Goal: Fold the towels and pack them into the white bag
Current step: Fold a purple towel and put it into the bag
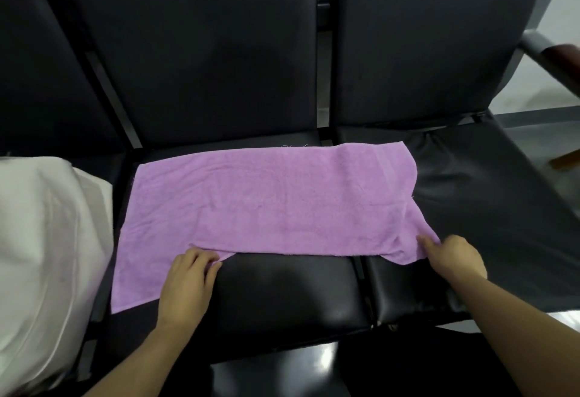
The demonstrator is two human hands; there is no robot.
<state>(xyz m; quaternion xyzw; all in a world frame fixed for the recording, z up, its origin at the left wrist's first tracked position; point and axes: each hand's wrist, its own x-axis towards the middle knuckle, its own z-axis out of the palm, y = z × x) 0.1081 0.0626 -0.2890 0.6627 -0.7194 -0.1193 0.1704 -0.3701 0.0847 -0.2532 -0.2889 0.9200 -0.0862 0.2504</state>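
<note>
A purple towel (273, 205) lies spread across the black seats (282, 290), its near edge partly turned up. My left hand (188, 280) pinches the towel's near edge left of the middle, fingers curled on the cloth. At the near right corner, my right hand (452, 255) grips the towel. The white bag (40, 246) stands on the seat to the left, beside the towel's left edge.
Black padded seat backs (204, 51) rise behind the towel. A metal armrest (546, 57) juts out at the far right. A gap (361, 274) runs between the two seats under the towel. Glossy dark floor (282, 371) lies below the seat front.
</note>
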